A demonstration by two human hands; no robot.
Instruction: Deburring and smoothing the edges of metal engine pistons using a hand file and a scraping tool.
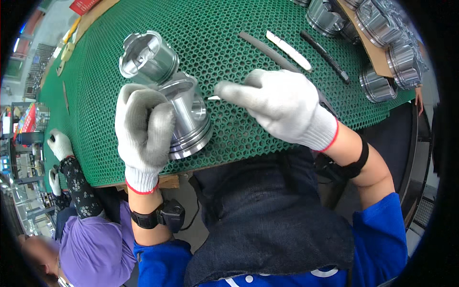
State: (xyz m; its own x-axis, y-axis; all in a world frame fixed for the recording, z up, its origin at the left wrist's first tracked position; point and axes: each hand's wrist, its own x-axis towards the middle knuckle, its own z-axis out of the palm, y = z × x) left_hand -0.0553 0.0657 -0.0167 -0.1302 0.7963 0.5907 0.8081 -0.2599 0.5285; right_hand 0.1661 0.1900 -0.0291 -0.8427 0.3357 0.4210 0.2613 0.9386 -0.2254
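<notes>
My left hand (143,126), in a white knit glove with greyed fingers, is closed round the side of a shiny metal piston (185,103). The piston stands a little tilted near the front edge of a green mat (220,52), ring grooves toward me. My right hand (282,103), gloved alike, is closed just right of the piston. From its fingertips pokes the small pale tip of a thin tool (213,97); the rest is hidden in the glove. Behind the held piston, a second piston (149,57) sits at the far left, almost touching it.
Beyond my right hand lie a grey flat file (265,48), a white-handled tool (289,51) and a black rod-like tool (325,56). Several pistons (377,86) stand at the far right, some on a cardboard sheet (368,43). At left, another person's gloved hand (60,144) rests on the mat.
</notes>
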